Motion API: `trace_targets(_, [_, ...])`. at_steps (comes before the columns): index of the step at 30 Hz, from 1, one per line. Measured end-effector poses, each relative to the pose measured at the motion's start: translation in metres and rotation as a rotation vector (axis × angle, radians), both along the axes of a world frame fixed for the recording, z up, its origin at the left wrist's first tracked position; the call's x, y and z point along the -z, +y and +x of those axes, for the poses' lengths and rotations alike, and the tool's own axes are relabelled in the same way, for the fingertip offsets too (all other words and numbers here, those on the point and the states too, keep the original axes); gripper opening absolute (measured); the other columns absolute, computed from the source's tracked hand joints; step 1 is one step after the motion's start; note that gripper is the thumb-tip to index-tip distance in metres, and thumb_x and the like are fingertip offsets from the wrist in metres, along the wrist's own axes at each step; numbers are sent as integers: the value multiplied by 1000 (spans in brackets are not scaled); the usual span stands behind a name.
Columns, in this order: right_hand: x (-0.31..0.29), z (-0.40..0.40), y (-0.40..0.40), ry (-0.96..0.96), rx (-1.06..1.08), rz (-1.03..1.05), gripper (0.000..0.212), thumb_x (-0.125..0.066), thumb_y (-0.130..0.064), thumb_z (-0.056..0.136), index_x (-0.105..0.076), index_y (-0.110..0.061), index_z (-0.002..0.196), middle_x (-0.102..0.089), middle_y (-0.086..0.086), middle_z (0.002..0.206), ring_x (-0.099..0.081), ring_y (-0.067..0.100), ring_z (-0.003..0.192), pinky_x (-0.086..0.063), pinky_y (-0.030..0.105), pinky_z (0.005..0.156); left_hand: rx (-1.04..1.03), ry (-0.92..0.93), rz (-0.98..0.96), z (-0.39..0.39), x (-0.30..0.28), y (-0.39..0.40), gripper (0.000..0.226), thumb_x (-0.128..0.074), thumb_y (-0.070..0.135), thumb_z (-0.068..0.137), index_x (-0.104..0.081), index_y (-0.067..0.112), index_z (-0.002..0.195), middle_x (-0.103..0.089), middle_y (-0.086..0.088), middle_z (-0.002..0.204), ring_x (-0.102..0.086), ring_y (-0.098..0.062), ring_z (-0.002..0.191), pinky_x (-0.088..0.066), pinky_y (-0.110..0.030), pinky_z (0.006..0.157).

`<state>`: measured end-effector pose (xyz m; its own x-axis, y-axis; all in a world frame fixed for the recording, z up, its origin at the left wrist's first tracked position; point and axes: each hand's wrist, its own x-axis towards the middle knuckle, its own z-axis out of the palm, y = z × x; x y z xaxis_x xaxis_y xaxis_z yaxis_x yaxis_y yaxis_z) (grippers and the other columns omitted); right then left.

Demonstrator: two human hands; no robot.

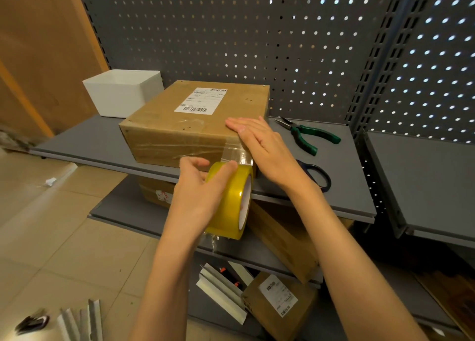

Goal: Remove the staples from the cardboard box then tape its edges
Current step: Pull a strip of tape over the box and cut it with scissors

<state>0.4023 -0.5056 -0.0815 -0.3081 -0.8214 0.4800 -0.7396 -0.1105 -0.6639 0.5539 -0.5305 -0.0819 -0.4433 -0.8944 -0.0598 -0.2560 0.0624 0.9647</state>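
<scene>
Setting: shop stockroom or storage area. Evidence: grey perforated metal back panel [257, 45] at 12 o'clock, slotted upright [372, 83] at 2 o'clock, grey metal shelves [347, 173] in tiers. Cardboard parcels with barcode labels [279, 299] at 6 o'clock on lower tiers. Loose metal shelf strips [221, 289] nearby. Beige tiled floor [64, 238] at 8 o'clock

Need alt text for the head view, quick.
Left hand grips a yellow tape roll while the right hand presses flat on the cardboard box on a grey shelf; pliers and scissors lie alongside.
</scene>
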Motion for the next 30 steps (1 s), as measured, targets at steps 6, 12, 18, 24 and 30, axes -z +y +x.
trace_targets(6, [0, 0, 0, -14, -8, 10, 34, -33, -15, 102, -55, -11, 128, -53, 0, 134, -41, 8, 128, -9, 24, 114, -36, -61, -223, -11, -4, -8, 23, -62, 40, 75, -54, 28, 93, -53, 6, 93, -49, -3, 83, -32, -25, 60])
trace_targets(12, [0, 0, 0, -20, -18, 1, 35, -34, -16, 101, -55, -11, 128, -53, -1, 134, -41, 6, 127, -8, 21, 113, -71, -112, -307, -16, -8, -10, 16, -61, 34, 80, -59, 22, 92, -58, 5, 92, -53, -11, 89, -37, -28, 68])
trace_targets(18, [0, -1, 0, -11, -19, 2, 35, -33, -16, 102, -55, -11, 128, -53, -1, 135, -41, 8, 128, -8, 22, 113, -74, -133, -343, -17, -10, -10, 11, -61, 32, 82, -63, 22, 86, -58, 13, 81, -53, -8, 83, -36, -27, 67])
trace_targets(24, [1, -1, -2, -18, -12, -17, 34, -34, -16, 101, -56, -11, 128, -54, 0, 134, -41, 8, 128, -8, 23, 113, -46, -149, -347, -15, -13, -20, 9, -64, 30, 83, -65, 21, 84, -59, 11, 73, -52, 0, 72, -36, -20, 58])
trace_targets(30, [3, 0, -2, -31, -7, -31, 34, -35, -16, 101, -57, -11, 126, -55, -1, 132, -42, 6, 126, -8, 22, 113, -43, -149, -372, -16, -12, -24, 8, -64, 27, 83, -67, 19, 83, -60, 11, 73, -52, 1, 72, -35, -17, 58])
